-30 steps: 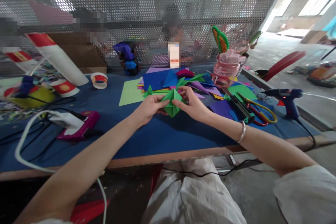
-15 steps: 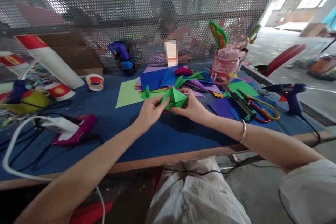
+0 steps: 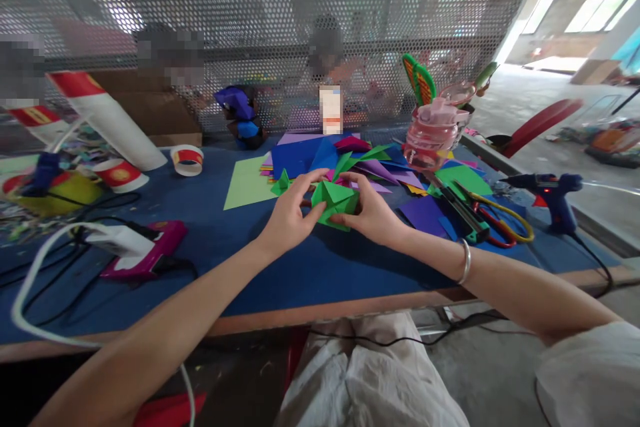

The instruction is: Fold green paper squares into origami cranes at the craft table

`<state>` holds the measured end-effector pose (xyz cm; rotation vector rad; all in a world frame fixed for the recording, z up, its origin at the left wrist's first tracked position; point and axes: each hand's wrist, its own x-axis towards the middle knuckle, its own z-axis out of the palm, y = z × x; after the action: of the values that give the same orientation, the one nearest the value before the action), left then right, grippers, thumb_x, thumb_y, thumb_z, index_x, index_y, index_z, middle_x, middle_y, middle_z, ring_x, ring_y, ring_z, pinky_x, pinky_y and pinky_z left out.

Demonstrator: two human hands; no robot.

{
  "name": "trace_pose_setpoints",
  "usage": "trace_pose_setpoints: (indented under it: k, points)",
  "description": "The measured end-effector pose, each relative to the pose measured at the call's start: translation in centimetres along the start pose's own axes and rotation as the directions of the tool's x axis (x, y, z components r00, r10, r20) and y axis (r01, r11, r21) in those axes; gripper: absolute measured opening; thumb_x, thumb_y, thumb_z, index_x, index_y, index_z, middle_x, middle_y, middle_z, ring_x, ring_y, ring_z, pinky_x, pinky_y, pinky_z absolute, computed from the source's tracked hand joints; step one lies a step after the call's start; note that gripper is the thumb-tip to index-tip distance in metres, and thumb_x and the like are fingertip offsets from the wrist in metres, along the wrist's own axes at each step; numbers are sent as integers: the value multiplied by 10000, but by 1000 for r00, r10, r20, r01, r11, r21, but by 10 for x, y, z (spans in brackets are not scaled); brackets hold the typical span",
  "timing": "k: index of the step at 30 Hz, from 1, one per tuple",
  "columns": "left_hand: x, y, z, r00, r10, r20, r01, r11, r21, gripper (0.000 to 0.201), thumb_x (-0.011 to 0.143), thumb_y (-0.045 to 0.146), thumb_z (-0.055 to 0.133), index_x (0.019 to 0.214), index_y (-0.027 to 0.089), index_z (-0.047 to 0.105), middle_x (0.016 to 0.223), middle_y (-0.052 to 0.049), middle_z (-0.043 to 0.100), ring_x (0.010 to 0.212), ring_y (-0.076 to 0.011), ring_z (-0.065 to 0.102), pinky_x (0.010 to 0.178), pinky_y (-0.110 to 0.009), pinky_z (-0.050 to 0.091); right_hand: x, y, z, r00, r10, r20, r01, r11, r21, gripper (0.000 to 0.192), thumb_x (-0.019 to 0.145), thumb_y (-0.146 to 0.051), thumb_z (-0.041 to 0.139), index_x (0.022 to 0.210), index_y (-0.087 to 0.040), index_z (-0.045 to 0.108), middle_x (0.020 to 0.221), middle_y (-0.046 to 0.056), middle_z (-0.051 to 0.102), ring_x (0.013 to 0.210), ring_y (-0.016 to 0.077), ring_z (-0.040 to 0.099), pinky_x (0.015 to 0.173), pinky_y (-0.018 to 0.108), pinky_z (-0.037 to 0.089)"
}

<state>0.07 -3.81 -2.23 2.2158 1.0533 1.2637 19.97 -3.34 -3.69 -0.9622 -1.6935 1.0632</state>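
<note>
Both my hands hold a folded green paper piece (image 3: 334, 203) just above the blue table (image 3: 310, 267). My left hand (image 3: 293, 213) grips its left side, with the fingers partly spread. My right hand (image 3: 367, 213) pinches its right side; a silver bangle (image 3: 465, 261) sits on that wrist. Right behind lies a pile of coloured paper sheets (image 3: 350, 160), with a light green sheet (image 3: 245, 183) and a small green folded piece (image 3: 281, 183) at its left.
Scissors (image 3: 495, 220) and a blue glue gun (image 3: 547, 190) lie at the right, a pink bottle (image 3: 433, 137) behind them. A pink glue gun (image 3: 145, 253), white cable (image 3: 40, 267), tape roll (image 3: 187, 159) and tubes (image 3: 107, 120) are at the left. A perforated screen (image 3: 280, 27) backs the table; people sit beyond.
The green piece has been turned and lowered a little between my hands. My left fingers have opened out along its edge.
</note>
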Motion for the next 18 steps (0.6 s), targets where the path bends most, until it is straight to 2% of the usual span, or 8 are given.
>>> trace_pose_setpoints:
  k: [3, 5, 9, 11, 12, 14, 16, 18]
  points:
    - [0, -1, -4, 985, 164, 57, -169, 978, 118, 377, 943, 153, 570, 1304, 226, 652, 1302, -104, 667, 1233, -232, 635, 1004, -373, 558, -6, -5, 1, 999, -47, 8, 47, 977, -209, 798, 734, -263, 798, 1435, -228, 419, 1104, 56, 682, 778, 186, 655, 695, 322, 525]
    - [2, -1, -6, 978, 199, 59, -206, 967, 153, 289, 949, 161, 572, 1194, 221, 712, 1237, -99, 683, 1205, -235, 645, 1049, -397, 522, -9, -8, 2, 998, -60, 27, 65, 954, -293, 828, 739, -232, 788, 1472, -238, 403, 1123, 63, 693, 804, 203, 673, 724, 329, 526]
    - [6, 1, -9, 1000, 22, -3, -22, 1000, 1, 126, 906, 276, 655, 874, 207, 755, 984, -63, 718, 978, -215, 669, 925, -360, 519, -12, -10, 4, 996, -24, 86, 56, 920, -388, 913, 754, -151, 755, 1557, -265, 335, 892, -4, 685, 712, 197, 647, 679, 309, 495]
    - [9, 1, -11, 996, -87, -8, 87, 993, -83, 220, 869, 374, 713, 735, 199, 710, 835, -38, 700, 853, -200, 650, 834, -338, 516, -11, -9, 4, 995, -15, 99, 54, 916, -398, 883, 742, -128, 757, 1535, -248, 388, 806, -33, 653, 666, 178, 609, 659, 293, 475]
    - [9, 1, -11, 991, -132, 3, 131, 985, -112, 284, 859, 429, 726, 702, 195, 691, 772, -30, 686, 790, -191, 637, 775, -327, 514, -10, -7, 4, 994, -17, 105, 57, 919, -389, 802, 732, -132, 769, 1471, -231, 473, 789, -37, 646, 660, 169, 594, 655, 288, 470]
    - [10, 0, -11, 975, -217, 50, 223, 959, -175, 400, 854, 551, 715, 688, 188, 680, 683, -24, 668, 679, -179, 618, 665, -311, 510, -8, -3, 3, 991, -19, 130, 60, 946, -319, 505, 724, -166, 786, 1210, -198, 654, 767, -32, 651, 674, 159, 583, 660, 283, 476]
    - [10, -2, -11, 948, -297, 117, 317, 916, -243, 493, 846, 654, 684, 707, 181, 696, 646, -35, 678, 623, -185, 629, 610, -315, 526, -5, 1, 2, 982, 2, 188, 34, 982, -188, 221, 739, -233, 790, 937, -188, 704, 760, -21, 674, 705, 163, 603, 678, 289, 501]
    - [10, -4, -11, 922, -349, 165, 384, 876, -293, 531, 823, 698, 686, 739, 175, 716, 667, -51, 707, 640, -201, 665, 620, -329, 558, -3, 6, 2, 972, 32, 232, -19, 998, -59, 161, 747, -304, 790, 820, -189, 705, 754, -18, 695, 724, 173, 627, 699, 303, 524]
